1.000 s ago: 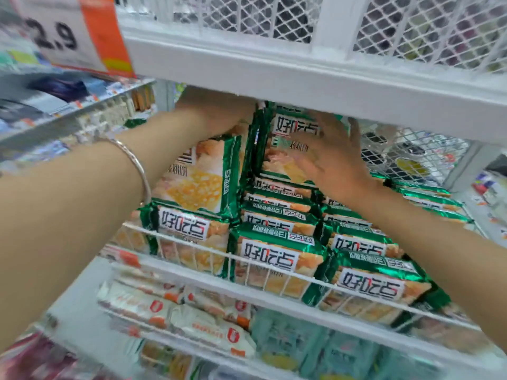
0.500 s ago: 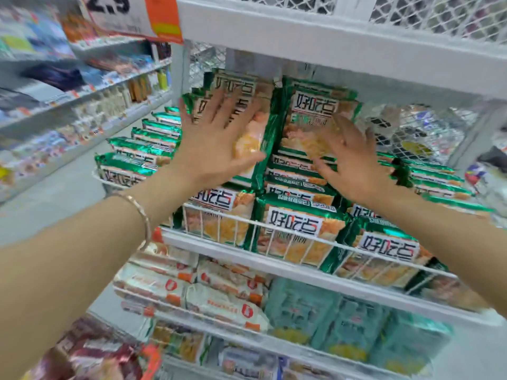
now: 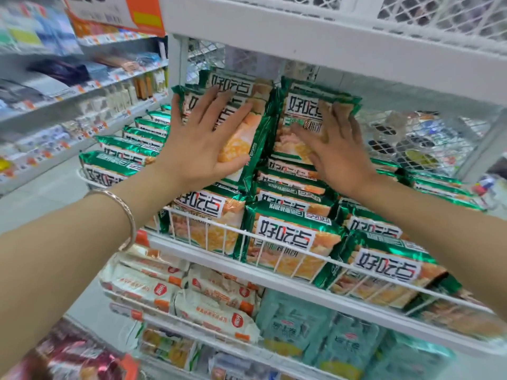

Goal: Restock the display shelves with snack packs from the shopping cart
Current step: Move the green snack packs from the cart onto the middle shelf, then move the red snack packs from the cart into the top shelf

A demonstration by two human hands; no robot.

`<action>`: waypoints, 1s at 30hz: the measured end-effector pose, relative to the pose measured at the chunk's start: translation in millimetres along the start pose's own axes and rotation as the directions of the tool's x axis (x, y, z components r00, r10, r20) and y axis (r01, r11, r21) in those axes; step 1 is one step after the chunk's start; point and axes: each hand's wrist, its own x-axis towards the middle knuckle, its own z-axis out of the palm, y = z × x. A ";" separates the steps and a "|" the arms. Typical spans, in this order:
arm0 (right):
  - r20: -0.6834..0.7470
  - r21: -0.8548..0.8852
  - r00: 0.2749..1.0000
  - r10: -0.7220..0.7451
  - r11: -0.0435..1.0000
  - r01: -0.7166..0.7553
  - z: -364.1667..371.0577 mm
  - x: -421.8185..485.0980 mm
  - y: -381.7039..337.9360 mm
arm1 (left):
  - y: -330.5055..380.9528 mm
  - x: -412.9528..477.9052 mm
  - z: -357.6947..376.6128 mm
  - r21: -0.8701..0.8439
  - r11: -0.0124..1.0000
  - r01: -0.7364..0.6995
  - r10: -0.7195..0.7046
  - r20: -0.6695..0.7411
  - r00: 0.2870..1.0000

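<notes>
Left hand (image 3: 203, 144), center of frame: fingers straight and spread, palm flat against the face of an upright green snack pack (image 3: 248, 124). It presses and grips nothing. A thin metal bangle (image 3: 129, 215) sits on that forearm.

Right hand (image 3: 337, 152), right of center: fingers straight and close together, laid flat on the second upright pack (image 3: 301, 104), likewise with no grasp.

The 2 packs stand side by side, edges touching, on top of the flat-stacked green packs (image 3: 288, 237) on the middle shelf, behind its white wire rail (image 3: 274, 244) and just under the shelf above.

Versus 1 s ago: both hands were then deeper under the upper shelf, the left one partly hidden by its edge, and the left pack leaned. Versus 0.5 s ago: hands and packs are nearly unchanged.

Writing: white labels on the green packs read "好吃点"; the smaller print is too blurred to read. The orange-and-white price sign (image 3: 118, 15), upper left, has its digits cut off by the frame edge; "2.9" showed 1 s ago.

Lower shelf: white-and-orange packs (image 3: 208, 311) and teal packs (image 3: 315, 330), text unreadable.
</notes>
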 end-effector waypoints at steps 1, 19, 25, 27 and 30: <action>0.019 0.018 1.000 0.005 1.000 -0.005 -3.3 -0.2 -0.8 | 0.6 -1.0 -2.2 -0.017 1.000 0.008 -0.007 0.018 1.000; -0.134 0.436 0.974 -0.183 0.871 0.224 -107.5 -48.4 -318.3 | -115.3 -310.4 -145.7 0.049 0.789 0.613 -0.582 0.379 0.719; 0.068 0.572 0.916 -0.395 0.768 0.288 -96.6 -76.6 -457.2 | -132.8 -422.5 -173.5 0.104 0.484 0.869 -0.782 0.497 0.376; 0.187 0.604 0.873 -0.451 0.753 0.261 -88.3 -89.4 -489.6 | -127.6 -451.9 -176.9 0.082 0.364 0.928 -0.801 0.535 0.267; 0.419 0.656 0.772 -0.477 0.747 0.106 -64.7 -108.5 -519.3 | -120.0 -482.7 -175.3 -0.010 0.208 0.978 -0.804 0.568 0.176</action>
